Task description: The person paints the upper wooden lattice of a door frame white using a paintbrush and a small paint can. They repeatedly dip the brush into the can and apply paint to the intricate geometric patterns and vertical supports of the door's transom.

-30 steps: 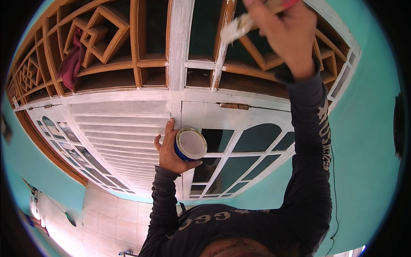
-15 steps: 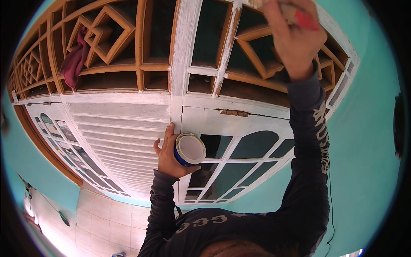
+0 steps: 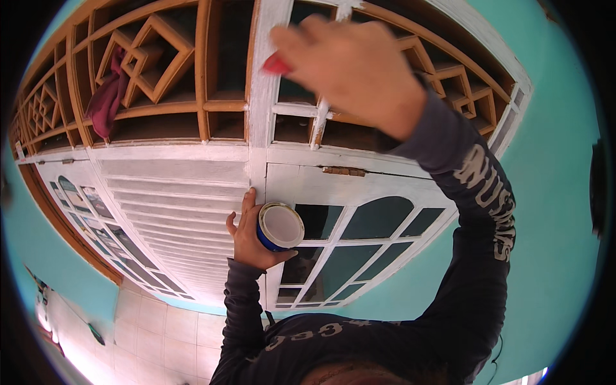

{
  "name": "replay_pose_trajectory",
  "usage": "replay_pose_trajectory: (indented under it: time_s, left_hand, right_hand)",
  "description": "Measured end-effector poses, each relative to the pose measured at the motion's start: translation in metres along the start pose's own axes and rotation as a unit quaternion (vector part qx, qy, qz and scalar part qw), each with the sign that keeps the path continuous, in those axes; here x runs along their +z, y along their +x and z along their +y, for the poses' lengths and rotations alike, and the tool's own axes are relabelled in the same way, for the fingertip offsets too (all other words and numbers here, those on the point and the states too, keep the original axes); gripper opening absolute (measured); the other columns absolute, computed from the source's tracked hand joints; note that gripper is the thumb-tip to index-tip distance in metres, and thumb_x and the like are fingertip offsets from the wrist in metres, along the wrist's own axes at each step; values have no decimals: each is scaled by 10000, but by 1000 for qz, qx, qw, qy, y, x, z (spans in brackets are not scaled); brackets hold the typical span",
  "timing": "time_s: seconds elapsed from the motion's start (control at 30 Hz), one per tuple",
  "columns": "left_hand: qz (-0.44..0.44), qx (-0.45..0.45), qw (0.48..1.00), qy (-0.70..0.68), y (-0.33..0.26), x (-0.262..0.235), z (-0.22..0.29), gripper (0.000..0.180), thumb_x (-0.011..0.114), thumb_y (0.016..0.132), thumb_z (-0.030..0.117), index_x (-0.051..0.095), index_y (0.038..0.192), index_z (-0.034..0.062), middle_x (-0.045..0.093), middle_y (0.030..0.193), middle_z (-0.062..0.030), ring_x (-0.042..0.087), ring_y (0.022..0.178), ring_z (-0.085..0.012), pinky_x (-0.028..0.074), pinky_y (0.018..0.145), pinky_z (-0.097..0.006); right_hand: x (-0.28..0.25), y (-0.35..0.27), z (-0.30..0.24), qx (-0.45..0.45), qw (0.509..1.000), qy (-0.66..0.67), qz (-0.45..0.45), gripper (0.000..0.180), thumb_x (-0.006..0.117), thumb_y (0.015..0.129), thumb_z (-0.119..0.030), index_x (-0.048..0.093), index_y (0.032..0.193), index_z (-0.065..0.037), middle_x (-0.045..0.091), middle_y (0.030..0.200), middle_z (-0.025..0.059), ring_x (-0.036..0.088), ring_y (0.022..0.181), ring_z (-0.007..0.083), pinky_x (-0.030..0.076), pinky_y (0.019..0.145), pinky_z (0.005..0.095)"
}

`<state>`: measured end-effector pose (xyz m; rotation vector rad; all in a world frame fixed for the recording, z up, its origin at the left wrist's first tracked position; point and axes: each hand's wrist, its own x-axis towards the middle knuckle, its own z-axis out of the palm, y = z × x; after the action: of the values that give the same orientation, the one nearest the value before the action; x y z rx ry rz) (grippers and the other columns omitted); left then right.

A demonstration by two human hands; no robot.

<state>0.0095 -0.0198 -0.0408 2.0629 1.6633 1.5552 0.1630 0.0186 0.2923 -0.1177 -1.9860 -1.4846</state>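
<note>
My left hand [image 3: 251,239] is wrapped round a small blue paint can [image 3: 282,226], whose open top shows white paint and a smeared rim. One finger lies along the white wooden post [image 3: 259,115]. Higher up, my right hand [image 3: 353,67] is closed on a paintbrush with a red part [image 3: 277,64], slightly blurred by motion. That hand is in front of the upper wooden lattice, close to the post. Its fingers cover most of the brush, and the bristles are hidden. Part of the lattice frame near it is white, while other bars [image 3: 204,77] are bare orange-brown.
A dark red cloth [image 3: 108,96] hangs from the lattice at the left. Below are a white slatted panel [image 3: 176,192] and a white door with glass panes [image 3: 377,218]. Turquoise walls [image 3: 552,192] flank them. A tiled floor [image 3: 160,330] lies at the lower left.
My right hand has swung left and slightly down with the paintbrush, from the right lattice toward the white post. My left hand keeps hold of the paint can, nearly in place.
</note>
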Motion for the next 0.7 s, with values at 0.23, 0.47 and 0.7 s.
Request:
replay_pose_trajectory:
  time_s: [0.23, 0.47, 0.7]
  left_hand:
    - [-10, 5, 999, 32, 0, 0, -3, 1131, 1008, 371, 405, 530, 1346, 92, 347, 1621, -261, 347, 1517, -362, 189, 1118, -648]
    - [-4, 15, 999, 49, -2, -4, -2, 1092, 997, 373, 367, 553, 1338, 116, 360, 1592, -276, 349, 1513, -353, 236, 1103, -642]
    - [-14, 20, 999, 41, 0, -3, 1, 1101, 997, 373, 376, 548, 1340, 101, 374, 1583, -282, 353, 1509, -360, 242, 1103, -622]
  right_hand:
    - [24, 23, -23, 35, 995, -63, 67, 99, 659, 838, -170, 657, 823, -73, 628, 678, 73, 701, 593, 242, 501, 423, 352]
    - [34, 34, -35, 68, 995, 39, 61, 184, 698, 837, -234, 652, 828, -57, 622, 656, 77, 669, 531, 204, 502, 416, 335]
    - [44, 29, -31, 87, 992, 69, -59, 170, 670, 878, -220, 692, 865, -52, 670, 695, 102, 698, 577, 235, 533, 456, 365]
